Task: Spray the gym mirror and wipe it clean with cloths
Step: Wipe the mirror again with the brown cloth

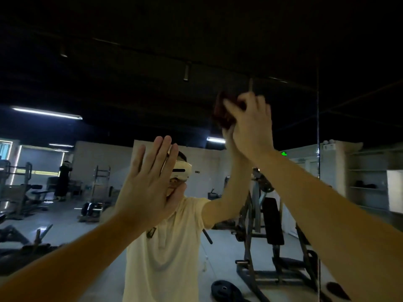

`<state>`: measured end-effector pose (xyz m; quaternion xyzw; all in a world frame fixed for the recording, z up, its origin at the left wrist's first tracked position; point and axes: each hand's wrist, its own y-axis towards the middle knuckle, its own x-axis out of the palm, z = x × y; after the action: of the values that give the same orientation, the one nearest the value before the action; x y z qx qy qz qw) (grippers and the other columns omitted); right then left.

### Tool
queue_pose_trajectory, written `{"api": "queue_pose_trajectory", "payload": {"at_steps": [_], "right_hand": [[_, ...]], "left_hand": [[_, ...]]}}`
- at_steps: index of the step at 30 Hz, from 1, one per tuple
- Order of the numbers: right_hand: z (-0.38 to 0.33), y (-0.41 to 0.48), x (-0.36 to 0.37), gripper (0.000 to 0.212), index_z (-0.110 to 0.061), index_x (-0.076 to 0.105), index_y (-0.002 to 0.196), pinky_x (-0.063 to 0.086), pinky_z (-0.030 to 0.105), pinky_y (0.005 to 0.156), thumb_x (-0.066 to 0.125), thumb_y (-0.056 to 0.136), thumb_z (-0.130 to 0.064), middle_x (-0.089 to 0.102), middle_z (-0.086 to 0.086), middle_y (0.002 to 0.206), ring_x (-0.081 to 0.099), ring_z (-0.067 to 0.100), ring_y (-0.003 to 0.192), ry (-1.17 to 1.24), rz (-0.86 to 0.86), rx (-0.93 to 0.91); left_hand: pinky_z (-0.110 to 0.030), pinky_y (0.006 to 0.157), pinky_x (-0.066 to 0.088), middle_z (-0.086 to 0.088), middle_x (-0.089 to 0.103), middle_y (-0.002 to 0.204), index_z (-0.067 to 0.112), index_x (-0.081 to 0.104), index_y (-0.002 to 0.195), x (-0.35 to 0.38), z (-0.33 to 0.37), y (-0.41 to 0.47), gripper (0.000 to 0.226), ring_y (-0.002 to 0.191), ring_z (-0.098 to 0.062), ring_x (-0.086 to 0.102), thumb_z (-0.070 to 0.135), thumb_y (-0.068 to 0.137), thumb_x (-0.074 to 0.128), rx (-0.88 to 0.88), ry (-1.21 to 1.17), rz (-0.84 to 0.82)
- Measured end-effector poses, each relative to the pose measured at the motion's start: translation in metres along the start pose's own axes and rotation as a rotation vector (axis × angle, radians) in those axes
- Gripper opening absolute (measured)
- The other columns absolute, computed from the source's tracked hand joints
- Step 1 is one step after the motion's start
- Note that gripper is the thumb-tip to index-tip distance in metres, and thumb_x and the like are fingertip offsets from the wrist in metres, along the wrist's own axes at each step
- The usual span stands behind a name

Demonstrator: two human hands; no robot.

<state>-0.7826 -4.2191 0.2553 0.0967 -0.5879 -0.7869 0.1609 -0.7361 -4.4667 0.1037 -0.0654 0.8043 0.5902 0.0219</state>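
Head view: right grip [250, 123] clutches crumpled dark-red cloth [222, 115] against smooth mirror [109, 73]; left grip [148, 188] flat, wide.

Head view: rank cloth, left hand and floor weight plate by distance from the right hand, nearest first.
1. cloth: gripped in the right hand itself, high up.
2. left hand: lower left, palm open.
3. weight plate: bottom edge, on the floor in the reflection.
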Motion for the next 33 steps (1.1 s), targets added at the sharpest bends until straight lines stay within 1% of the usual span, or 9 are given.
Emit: {"api": "queue_pose_trajectory", "payload": {"at_steps": [3,5,12,16,21,25,28,31,33], "right_hand": [[-0.023,0.026,0.006,0.047,-0.026,0.062,0.138,0.039,0.045,0.105,0.062,0.091,-0.017,0.05,0.012,0.137,0.047,0.036,0.122,0.019,0.1,0.272],[-0.05,0.002,0.009,0.048,-0.025,0.065,0.134,0.041,0.045,0.102,0.068,0.087,-0.013,0.051,0.01,0.133,0.047,0.034,0.119,0.097,0.127,0.285],[-0.086,-0.149,-0.001,0.066,-0.027,0.06,0.131,0.039,0.04,0.096,0.081,0.07,-0.012,0.045,0.001,0.12,0.045,0.025,0.109,0.321,-0.104,-0.138],[-0.049,-0.114,-0.001,0.078,-0.027,0.052,0.139,0.049,0.047,0.092,0.088,0.071,-0.014,0.05,0.008,0.121,0.046,0.029,0.111,0.223,-0.172,-0.405],[-0.006,-0.013,0.002,0.062,-0.024,0.051,0.149,0.041,0.044,0.101,0.07,0.09,-0.021,0.047,0.016,0.135,0.044,0.033,0.119,0.005,0.002,0.146],[-0.044,0.001,0.006,0.053,-0.025,0.053,0.147,0.038,0.04,0.103,0.064,0.094,-0.023,0.045,0.012,0.136,0.046,0.03,0.119,0.064,0.114,0.517],[-0.083,-0.041,0.0,0.053,-0.02,0.055,0.142,0.04,0.037,0.097,0.067,0.091,-0.02,0.046,0.014,0.13,0.046,0.029,0.113,0.179,0.074,0.317],[-0.066,-0.077,-0.006,0.064,-0.014,0.055,0.139,0.052,0.045,0.086,0.077,0.08,-0.02,0.05,0.016,0.12,0.052,0.032,0.102,0.119,-0.046,-0.162],[-0.025,-0.079,-0.014,0.064,-0.012,0.054,0.14,0.054,0.049,0.082,0.078,0.08,-0.018,0.053,0.019,0.12,0.056,0.035,0.101,0.057,-0.127,-0.186]], "left_hand": [[-0.06,0.128,0.016,-0.019,0.008,0.173,0.002,0.015,0.165,-0.001,0.001,0.001,0.082,0.161,-0.033,0.006,0.056,0.106,0.033,0.001,-0.004,0.005],[-0.06,0.128,0.016,-0.019,0.008,0.173,0.002,0.016,0.164,-0.002,0.003,0.0,0.081,0.161,-0.034,0.006,0.056,0.106,0.031,0.001,-0.013,0.013],[-0.062,0.127,0.018,-0.022,0.005,0.173,0.0,0.014,0.164,-0.005,0.002,-0.002,0.088,0.161,-0.035,0.005,0.064,0.105,0.022,0.022,-0.01,-0.026],[-0.062,0.127,0.016,-0.021,0.003,0.173,0.0,0.012,0.164,-0.007,0.0,-0.001,0.095,0.161,-0.035,0.003,0.072,0.102,0.022,0.031,-0.019,-0.048],[-0.062,0.126,0.018,-0.02,0.005,0.173,0.002,0.013,0.165,-0.004,0.001,-0.001,0.098,0.161,-0.035,0.005,0.071,0.1,0.036,0.023,-0.013,-0.029],[-0.063,0.126,0.019,-0.022,0.008,0.173,0.0,0.015,0.164,-0.003,0.001,0.0,0.098,0.161,-0.037,0.008,0.07,0.1,0.038,0.035,-0.01,-0.002],[-0.064,0.126,0.019,-0.022,0.007,0.173,-0.001,0.015,0.164,-0.003,0.003,-0.001,0.099,0.161,-0.037,0.007,0.07,0.099,0.039,0.034,-0.007,-0.016],[-0.063,0.126,0.018,-0.022,0.006,0.173,-0.001,0.015,0.164,-0.005,0.002,-0.001,0.101,0.161,-0.037,0.005,0.071,0.099,0.041,0.03,0.021,-0.041],[-0.062,0.127,0.016,-0.022,0.005,0.173,-0.001,0.014,0.164,-0.006,0.001,-0.001,0.099,0.161,-0.036,0.004,0.071,0.1,0.037,0.026,0.038,-0.052]]}}
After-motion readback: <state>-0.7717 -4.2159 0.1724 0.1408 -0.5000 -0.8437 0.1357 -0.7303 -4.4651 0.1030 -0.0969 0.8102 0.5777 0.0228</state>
